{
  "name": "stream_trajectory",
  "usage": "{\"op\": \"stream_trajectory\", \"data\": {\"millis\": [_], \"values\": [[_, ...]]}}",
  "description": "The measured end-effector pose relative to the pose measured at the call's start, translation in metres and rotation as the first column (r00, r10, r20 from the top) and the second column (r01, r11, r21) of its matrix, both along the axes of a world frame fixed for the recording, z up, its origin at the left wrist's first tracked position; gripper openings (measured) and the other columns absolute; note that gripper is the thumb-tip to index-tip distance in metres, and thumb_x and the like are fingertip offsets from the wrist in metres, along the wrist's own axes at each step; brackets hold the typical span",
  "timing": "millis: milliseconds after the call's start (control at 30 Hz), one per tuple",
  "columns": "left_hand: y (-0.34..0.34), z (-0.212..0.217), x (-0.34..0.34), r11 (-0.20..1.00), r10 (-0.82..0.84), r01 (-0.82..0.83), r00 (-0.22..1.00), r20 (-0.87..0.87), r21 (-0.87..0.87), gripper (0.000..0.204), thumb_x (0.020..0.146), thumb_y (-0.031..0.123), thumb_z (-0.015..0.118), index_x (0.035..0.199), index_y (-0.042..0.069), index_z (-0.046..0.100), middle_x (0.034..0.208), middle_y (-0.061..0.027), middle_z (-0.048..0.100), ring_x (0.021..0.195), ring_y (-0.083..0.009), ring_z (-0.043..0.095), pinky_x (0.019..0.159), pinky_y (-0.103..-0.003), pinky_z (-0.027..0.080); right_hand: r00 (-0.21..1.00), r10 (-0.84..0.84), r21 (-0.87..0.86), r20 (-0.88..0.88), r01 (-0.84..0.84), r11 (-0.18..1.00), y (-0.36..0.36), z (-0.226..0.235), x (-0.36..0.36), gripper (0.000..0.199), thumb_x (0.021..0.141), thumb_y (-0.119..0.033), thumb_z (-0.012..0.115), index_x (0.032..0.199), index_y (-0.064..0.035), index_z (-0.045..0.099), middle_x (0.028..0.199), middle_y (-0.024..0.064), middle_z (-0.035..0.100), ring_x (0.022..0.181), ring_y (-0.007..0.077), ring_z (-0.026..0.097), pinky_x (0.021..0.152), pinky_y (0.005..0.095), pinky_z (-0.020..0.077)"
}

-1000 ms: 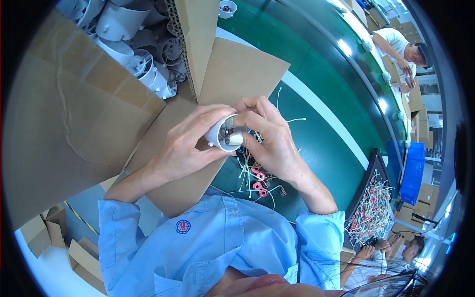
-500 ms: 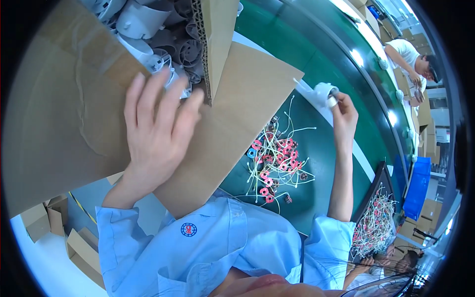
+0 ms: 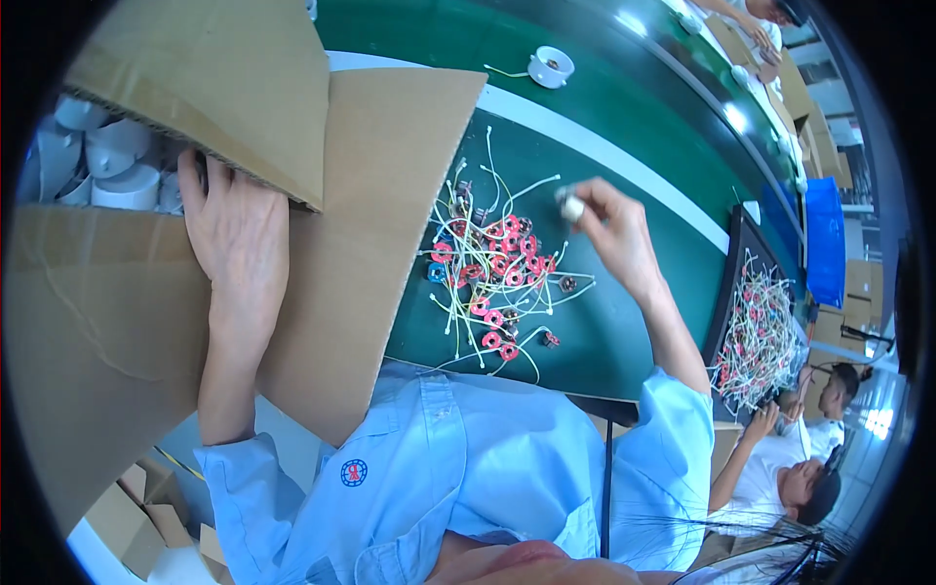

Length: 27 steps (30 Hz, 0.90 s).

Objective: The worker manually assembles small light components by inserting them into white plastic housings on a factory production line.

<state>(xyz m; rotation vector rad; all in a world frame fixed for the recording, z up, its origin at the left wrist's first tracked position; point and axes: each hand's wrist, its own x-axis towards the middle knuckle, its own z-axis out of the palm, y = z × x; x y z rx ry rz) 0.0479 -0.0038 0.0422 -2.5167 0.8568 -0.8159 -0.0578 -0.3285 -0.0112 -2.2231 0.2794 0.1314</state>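
My left hand (image 3: 239,229) reaches over the wall of a cardboard box (image 3: 97,292) into several white plastic ring-shaped housings (image 3: 127,161). Its visible fingers are stretched and a little apart; a box flap hides some fingertips. My right hand (image 3: 619,234) is closed in a pinch on a small white cylindrical piece (image 3: 572,209) with a dark grey end, above the green work surface. Left of that hand lies a loose pile of red and dark ring-shaped coils (image 3: 507,258) with pale wires. One white housing (image 3: 551,67), with a wire trailing left, rests on the green conveyor (image 3: 429,34).
A cardboard flap (image 3: 361,195) slants beside the coil pile. A black tray (image 3: 726,322) heaped with wired coils stands at the right, near a blue bin (image 3: 825,244). Co-workers (image 3: 780,483) sit at the lower right; another is at the upper right. Cartons (image 3: 146,517) lie at lower left.
The white housing has left my right hand and now rests on the conveyor; that hand has drawn back with the small white piece. My left hand has gone down into the box. The view has shifted.
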Motion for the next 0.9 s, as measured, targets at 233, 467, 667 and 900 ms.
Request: {"op": "stream_trajectory", "data": {"millis": [233, 467, 667, 900], "values": [[0.005, -0.029, -0.015, 0.990, 0.038, -0.026, 0.996, -0.085, 0.136, 0.029, 0.075, 0.012, 0.053, 0.101, 0.001, 0.060, 0.100, -0.0106, 0.057, 0.108, -0.0252, 0.047, 0.104, -0.048, 0.028, 0.971, 0.148, -0.129, 0.188, -0.125, 0.984, 0.026, 0.001, -0.027, 0.025, 0.080, -0.005, 0.061, 0.104, -0.0023, 0.059, 0.085, 0.0094, 0.058, 0.076, 0.0185, 0.059, 0.063, 0.0299, 0.0453], [0.013, -0.023, -0.028, 0.980, 0.022, 0.021, 0.977, -0.210, 0.198, 0.030, 0.074, 0.012, 0.053, 0.102, 0.003, 0.061, 0.103, -0.0090, 0.056, 0.108, -0.0236, 0.047, 0.107, -0.047, 0.026, 0.946, 0.312, -0.204, 0.087, -0.289, 0.935, 0.027, -0.013, 0.006, 0.026, 0.078, -0.006, 0.062, 0.102, -0.0012, 0.057, 0.088, 0.0126, 0.056, 0.074, 0.0246, 0.059, 0.066, 0.0350, 0.0462], [0.017, -0.028, -0.020, 0.990, 0.037, -0.020, 0.991, -0.127, 0.138, 0.031, 0.073, 0.013, 0.054, 0.101, 0.004, 0.062, 0.104, -0.0084, 0.056, 0.109, -0.0234, 0.047, 0.106, -0.048, 0.028, 0.940, 0.337, -0.274, 0.043, -0.313, 0.909, 0.027, -0.016, 0.006, 0.020, 0.078, -0.005, 0.061, 0.096, 0.0000, 0.055, 0.091, 0.0145, 0.056, 0.078, 0.0283, 0.059, 0.068, 0.0365, 0.0471], [0.012, -0.022, -0.009, 0.993, 0.000, 0.017, 0.990, -0.141, 0.116, 0.033, 0.071, 0.012, 0.055, 0.102, 0.004, 0.062, 0.107, -0.0096, 0.055, 0.110, -0.0261, 0.047, 0.103, -0.048, 0.031, 0.889, 0.372, -0.428, 0.265, -0.237, 0.872, 0.023, -0.027, 0.009, 0.023, 0.076, -0.005, 0.061, 0.098, -0.0012, 0.054, 0.095, 0.0147, 0.054, 0.082, 0.0324, 0.059, 0.069, 0.0390, 0.0480]]}}
